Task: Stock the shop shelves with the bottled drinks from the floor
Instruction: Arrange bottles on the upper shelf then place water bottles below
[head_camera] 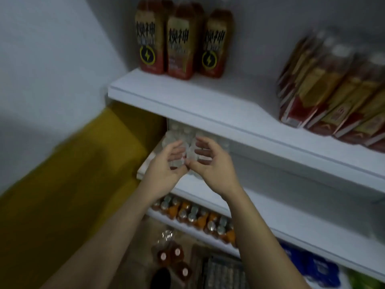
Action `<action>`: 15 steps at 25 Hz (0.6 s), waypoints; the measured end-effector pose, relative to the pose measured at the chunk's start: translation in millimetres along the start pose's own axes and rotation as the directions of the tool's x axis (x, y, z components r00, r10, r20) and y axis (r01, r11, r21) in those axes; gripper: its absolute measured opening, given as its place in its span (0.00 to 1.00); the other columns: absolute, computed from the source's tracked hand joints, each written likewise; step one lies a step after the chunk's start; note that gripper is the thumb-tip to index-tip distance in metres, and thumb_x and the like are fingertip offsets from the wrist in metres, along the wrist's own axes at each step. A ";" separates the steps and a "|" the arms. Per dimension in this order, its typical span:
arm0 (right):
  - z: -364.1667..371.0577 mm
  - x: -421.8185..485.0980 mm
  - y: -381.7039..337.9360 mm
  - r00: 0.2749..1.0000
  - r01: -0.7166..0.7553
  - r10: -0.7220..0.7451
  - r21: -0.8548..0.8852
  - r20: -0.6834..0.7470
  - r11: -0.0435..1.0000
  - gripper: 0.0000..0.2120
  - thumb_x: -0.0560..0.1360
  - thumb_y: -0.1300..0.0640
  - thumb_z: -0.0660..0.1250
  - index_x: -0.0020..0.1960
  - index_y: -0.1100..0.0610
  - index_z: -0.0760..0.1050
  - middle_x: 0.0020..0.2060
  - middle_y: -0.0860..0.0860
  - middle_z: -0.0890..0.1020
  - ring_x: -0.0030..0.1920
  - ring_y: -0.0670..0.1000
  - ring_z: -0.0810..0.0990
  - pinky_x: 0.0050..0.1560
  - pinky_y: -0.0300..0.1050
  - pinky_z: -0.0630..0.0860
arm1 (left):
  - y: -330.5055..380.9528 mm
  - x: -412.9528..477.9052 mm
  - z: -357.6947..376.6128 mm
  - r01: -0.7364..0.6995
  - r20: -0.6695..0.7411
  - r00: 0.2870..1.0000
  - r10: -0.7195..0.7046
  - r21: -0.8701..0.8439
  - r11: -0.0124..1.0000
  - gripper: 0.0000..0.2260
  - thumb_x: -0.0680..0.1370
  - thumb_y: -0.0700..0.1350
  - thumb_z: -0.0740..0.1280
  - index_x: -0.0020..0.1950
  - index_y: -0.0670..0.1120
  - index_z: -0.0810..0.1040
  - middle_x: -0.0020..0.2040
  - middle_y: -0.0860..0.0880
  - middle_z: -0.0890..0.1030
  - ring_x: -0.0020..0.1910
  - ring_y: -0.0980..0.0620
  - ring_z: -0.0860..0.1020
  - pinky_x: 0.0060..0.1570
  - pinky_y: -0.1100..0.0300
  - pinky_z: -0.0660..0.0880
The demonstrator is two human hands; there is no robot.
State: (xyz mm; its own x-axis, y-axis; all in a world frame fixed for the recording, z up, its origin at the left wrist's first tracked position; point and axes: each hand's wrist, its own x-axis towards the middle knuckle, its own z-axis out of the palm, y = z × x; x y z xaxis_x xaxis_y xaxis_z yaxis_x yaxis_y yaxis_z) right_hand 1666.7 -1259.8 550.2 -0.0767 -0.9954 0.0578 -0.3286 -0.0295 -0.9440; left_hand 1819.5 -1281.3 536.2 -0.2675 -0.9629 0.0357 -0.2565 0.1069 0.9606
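1. Standing at the left end of the middle white shelf board point(291, 215), a cluster of clear plastic bottles point(188, 152) sits between both hands.
2. Left hand point(164, 165) and right hand point(210, 163) flank the front bottle, fingers spread and loosely curved, thumb tips nearly meeting.
3. Red-and-gold labelled bottles point(177, 40) stand on the upper white shelf point(208, 101).
4. Orange-capped drinks point(200, 215) fill the shelf below; brown bottles point(173, 255) wait on the floor.

Bare left hand point(164, 165), bare right hand point(212, 165), bare forearms point(116, 222).
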 end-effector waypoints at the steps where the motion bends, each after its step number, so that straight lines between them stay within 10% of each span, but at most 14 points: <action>1: 1.2 -10.6 12.2 0.999 -0.018 0.019 -0.020 0.034 1.000 0.27 0.73 0.57 0.75 0.70 0.50 0.71 0.61 0.44 0.77 0.58 0.42 0.77 0.58 0.39 0.77 | -10.2 -10.2 8.8 0.045 0.004 0.999 -0.045 0.029 0.999 0.26 0.76 0.43 0.71 0.71 0.53 0.68 0.63 0.55 0.76 0.61 0.62 0.74 0.57 0.67 0.74; 15: 56.5 -103.5 233.6 0.904 -0.347 0.355 -0.077 0.237 0.935 0.23 0.73 0.58 0.74 0.66 0.52 0.75 0.51 0.37 0.79 0.50 0.34 0.78 0.56 0.36 0.77 | -176.4 -101.5 94.0 0.534 0.021 0.843 -0.538 0.090 0.840 0.21 0.76 0.36 0.70 0.65 0.51 0.71 0.54 0.61 0.75 0.53 0.69 0.76 0.45 0.79 0.71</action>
State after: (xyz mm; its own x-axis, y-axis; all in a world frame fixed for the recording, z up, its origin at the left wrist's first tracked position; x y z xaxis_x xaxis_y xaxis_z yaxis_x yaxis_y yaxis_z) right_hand 1651.0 -1168.8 305.4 0.0372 -0.9321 -0.3602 -0.3533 0.3248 -0.8773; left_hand 1804.6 -1179.2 337.2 -0.1070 -0.8636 -0.4926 -0.4421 -0.4025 0.8016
